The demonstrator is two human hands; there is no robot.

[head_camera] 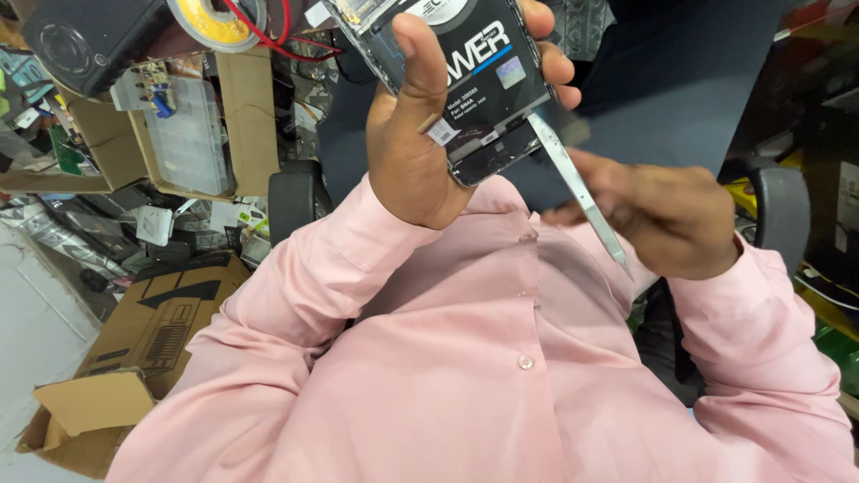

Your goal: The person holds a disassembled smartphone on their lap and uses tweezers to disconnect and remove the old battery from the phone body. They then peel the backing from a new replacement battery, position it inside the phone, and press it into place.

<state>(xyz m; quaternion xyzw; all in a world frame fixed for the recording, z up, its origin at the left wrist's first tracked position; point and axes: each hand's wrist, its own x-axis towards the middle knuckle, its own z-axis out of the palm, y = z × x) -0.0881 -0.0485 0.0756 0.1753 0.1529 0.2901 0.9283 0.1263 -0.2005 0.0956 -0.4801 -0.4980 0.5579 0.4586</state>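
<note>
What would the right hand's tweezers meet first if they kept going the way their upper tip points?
Most likely the opened phone in the left hand. The tweezers in the right hand point up-left with their tip at the phone's lower edge; whether they touch is unclear.

The 2 hands work close above the pink shirt front (501, 358), where open room lies between them and the chest. To one side, cardboard boxes (134, 358) and a clear plastic organiser (188, 134) crowd the floor. Chair armrests (291, 201) hem in both elbows.
</note>
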